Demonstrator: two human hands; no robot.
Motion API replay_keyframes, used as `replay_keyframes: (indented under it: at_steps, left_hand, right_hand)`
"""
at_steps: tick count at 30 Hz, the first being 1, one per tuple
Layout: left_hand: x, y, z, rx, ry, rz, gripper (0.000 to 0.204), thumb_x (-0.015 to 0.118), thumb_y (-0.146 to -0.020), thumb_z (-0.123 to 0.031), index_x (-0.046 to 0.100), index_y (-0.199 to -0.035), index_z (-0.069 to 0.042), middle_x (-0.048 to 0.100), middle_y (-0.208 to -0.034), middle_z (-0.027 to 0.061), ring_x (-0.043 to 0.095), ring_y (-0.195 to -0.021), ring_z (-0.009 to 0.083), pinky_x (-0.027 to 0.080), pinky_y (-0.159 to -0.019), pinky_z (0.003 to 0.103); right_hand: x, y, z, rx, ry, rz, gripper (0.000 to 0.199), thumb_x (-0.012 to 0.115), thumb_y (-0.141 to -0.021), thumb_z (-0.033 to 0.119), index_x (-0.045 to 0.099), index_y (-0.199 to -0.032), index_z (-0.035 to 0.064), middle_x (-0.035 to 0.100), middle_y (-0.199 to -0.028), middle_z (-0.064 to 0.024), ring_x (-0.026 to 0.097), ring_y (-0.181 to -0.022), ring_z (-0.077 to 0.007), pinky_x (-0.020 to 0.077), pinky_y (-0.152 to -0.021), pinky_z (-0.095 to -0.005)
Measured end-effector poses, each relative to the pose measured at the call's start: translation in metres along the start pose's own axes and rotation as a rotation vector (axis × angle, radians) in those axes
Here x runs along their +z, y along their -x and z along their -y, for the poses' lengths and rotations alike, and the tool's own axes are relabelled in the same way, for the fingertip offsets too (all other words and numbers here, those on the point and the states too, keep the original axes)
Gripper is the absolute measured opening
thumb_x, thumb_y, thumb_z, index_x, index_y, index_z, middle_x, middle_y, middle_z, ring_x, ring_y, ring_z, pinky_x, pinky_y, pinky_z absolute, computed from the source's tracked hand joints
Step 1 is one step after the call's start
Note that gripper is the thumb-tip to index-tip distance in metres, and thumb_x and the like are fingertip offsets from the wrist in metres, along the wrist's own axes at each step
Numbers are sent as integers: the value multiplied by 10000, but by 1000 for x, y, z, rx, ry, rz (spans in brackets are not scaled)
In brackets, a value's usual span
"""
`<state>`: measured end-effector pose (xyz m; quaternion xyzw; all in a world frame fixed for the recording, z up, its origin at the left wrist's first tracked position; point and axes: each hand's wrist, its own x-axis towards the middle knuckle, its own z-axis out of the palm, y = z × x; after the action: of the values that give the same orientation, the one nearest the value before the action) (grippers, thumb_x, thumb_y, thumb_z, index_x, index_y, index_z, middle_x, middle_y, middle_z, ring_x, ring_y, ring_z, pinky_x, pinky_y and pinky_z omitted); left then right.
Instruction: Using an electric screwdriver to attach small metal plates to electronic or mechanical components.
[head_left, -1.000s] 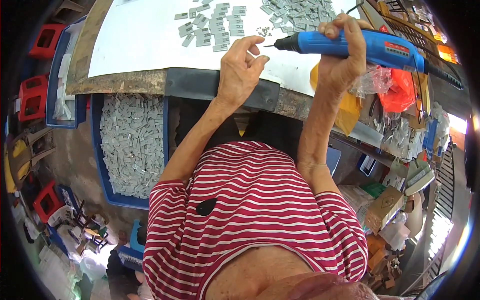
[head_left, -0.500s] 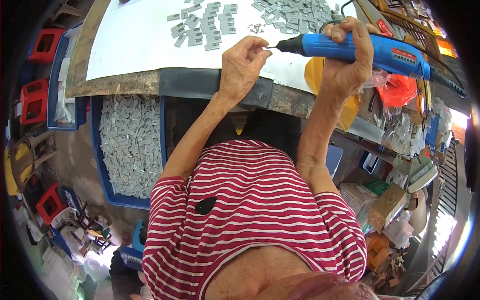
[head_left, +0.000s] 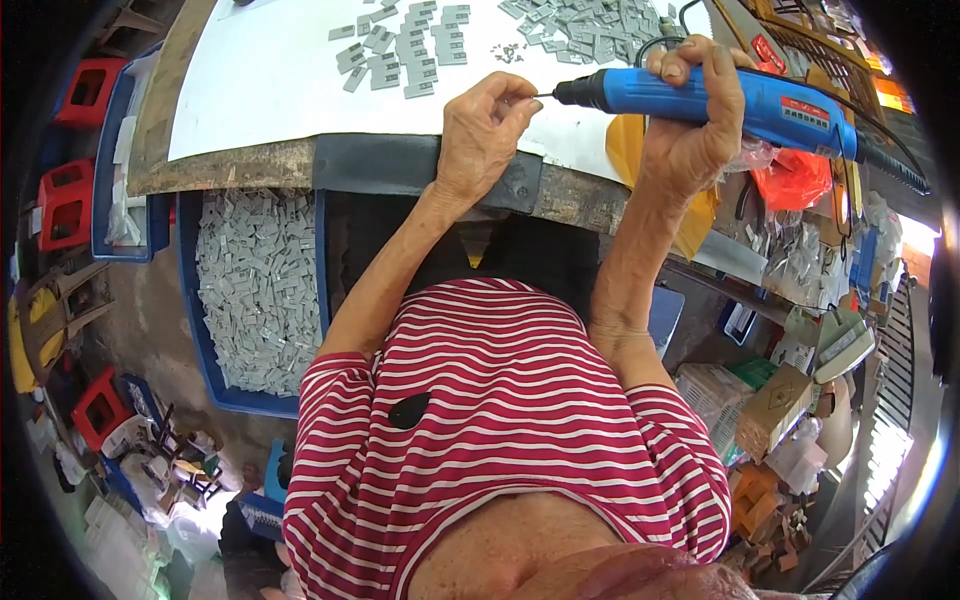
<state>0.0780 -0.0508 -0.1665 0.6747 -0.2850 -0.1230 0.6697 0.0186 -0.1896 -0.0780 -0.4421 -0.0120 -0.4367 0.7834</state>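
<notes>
Gripping blue driver (head_left: 720, 100) w/ right hand (head_left: 690, 130); bit tip touching left hand's (head_left: 480, 135) pinched fingertips.

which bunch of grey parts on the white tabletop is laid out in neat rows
The left cluster of grey parts, above the left hand, is laid in tidy rows. The heap nearer the blue electric screwdriver is jumbled.

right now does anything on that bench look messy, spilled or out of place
Mostly tidy: the grey flat parts lie in neat rows on the white table top. What stands out is a small scatter of tiny loose bits between the rows and the heaped pile of grey parts, beyond the left hand.
</notes>
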Motion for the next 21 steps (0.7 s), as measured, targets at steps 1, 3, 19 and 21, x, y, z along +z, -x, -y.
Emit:
replay_keyframes:
  at_steps: [1, 3, 19, 21]
  left_hand:
    - [0, 0, 0, 5, -9, 4, 133, 616, -821, -103, 611, -932, -29, 563, -687, -21, 491, -578, 26, 399, -504, 173]
    - [0, 0, 0, 4, -8, 2, 135, 615, -822, -105, 612, -934, -30, 564, -687, -21, 491, -578, 27, 398, -505, 175]
    - [-2, 1, 2, -90, 122, 88, 140, 602, -833, -118, 631, -931, -23, 565, -659, -20, 478, -545, 24, 389, -484, 157]
    - [-1, 1, 2, -83, 151, 81, 136, 600, -825, -113, 629, -907, -8, 568, -665, -11, 463, -543, 24, 376, -476, 166]
  right_hand:
    - [0, 0, 0, -5, 15, 1, 218, 582, -784, 12, 487, -966, 86, 551, -809, -111, 486, -663, -168, 393, -677, -354]
    - [0, 0, -1, -8, 30, 1, 211, 581, -786, 13, 490, -962, 85, 551, -804, -112, 486, -660, -168, 394, -676, -356]
    - [-3, 2, 5, 6, 19, -10, 139, 571, -817, 57, 515, -941, 85, 566, -813, -105, 493, -655, -166, 400, -681, -359]
    - [-4, 2, 5, -1, 28, -23, 141, 571, -818, 59, 514, -944, 84, 567, -815, -105, 493, -655, -166, 401, -681, -359]
